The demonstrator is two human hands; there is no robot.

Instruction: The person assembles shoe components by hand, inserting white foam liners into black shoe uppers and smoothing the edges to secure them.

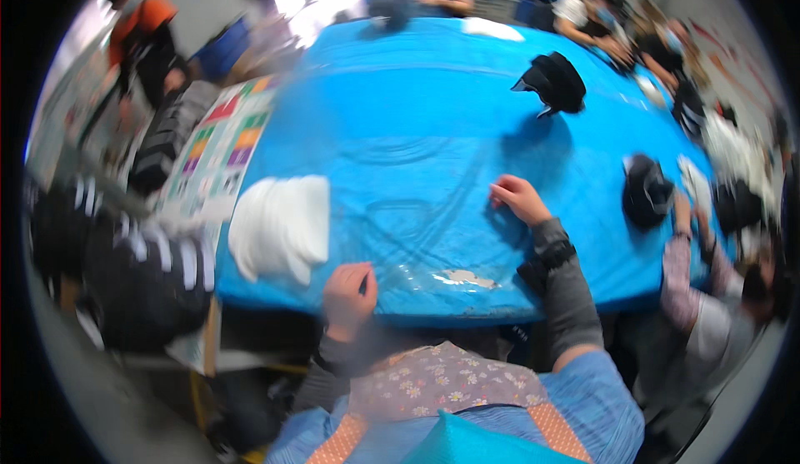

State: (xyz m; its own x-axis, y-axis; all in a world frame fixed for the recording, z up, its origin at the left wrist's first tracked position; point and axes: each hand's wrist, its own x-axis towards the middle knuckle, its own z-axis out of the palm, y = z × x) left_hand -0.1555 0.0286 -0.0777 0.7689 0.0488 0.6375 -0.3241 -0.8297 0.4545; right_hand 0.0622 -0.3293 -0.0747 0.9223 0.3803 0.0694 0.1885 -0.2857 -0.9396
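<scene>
Left hand (348,295) curled at table (417,139) near edge; right hand (518,198) fingers spread flat mid-table.

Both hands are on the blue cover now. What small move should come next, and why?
Probably slide the right hand outward to flatten the blue cover: ripples show beside it, while the left hand grips the near edge, apparently anchoring it.
</scene>
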